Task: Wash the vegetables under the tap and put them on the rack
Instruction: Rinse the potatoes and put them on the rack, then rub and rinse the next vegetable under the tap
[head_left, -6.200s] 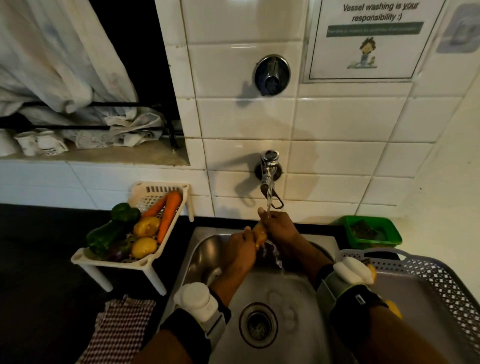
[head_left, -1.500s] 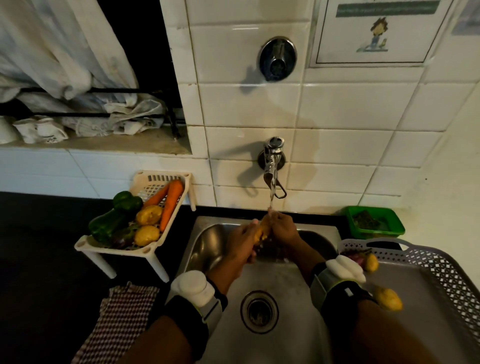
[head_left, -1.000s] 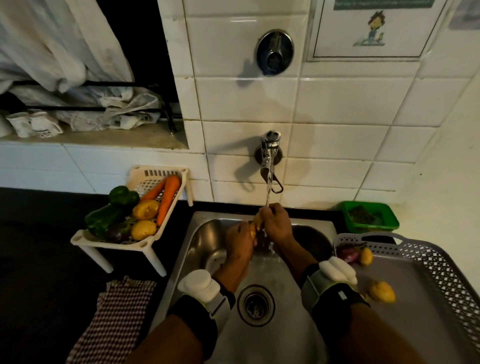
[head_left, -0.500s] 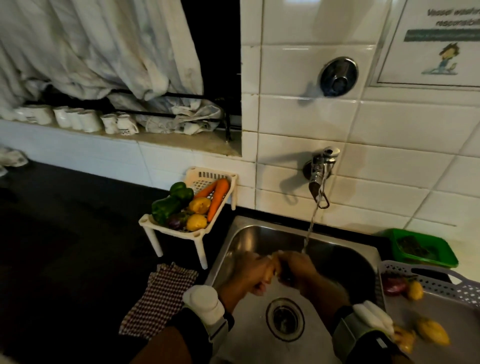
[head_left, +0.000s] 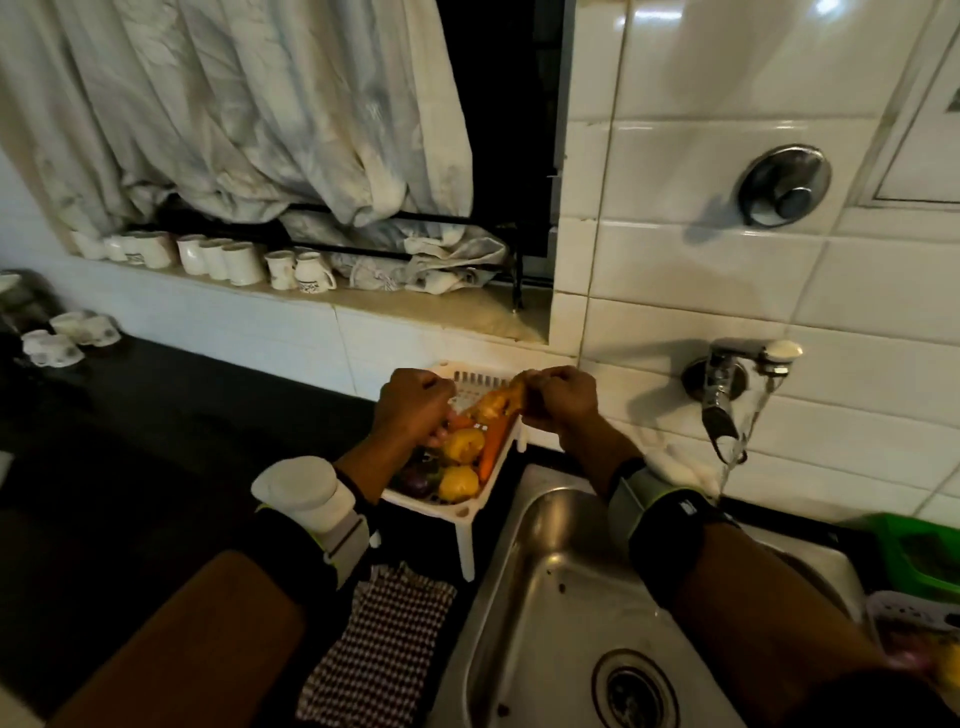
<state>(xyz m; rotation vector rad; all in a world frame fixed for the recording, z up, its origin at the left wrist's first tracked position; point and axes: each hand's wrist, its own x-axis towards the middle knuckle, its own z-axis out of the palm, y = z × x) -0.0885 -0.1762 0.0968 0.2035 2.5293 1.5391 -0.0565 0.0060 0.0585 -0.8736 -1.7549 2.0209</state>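
Beside steel sink (head_left: 550, 587), wet orange-yellow vegetable (head_left: 496, 402) above white rack (head_left: 457, 506), right hand (head_left: 563, 397) pinching it, left hand (head_left: 413, 405) curled alongside.

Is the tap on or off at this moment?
On. A thin stream of water runs from the spout of the tap down toward the sink, though no hand is under it.

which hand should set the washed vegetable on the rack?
Right hand. It pinches the yellow-orange vegetable directly above the white rack. The left hand is curled beside it over the rack; whether it holds anything I cannot tell.
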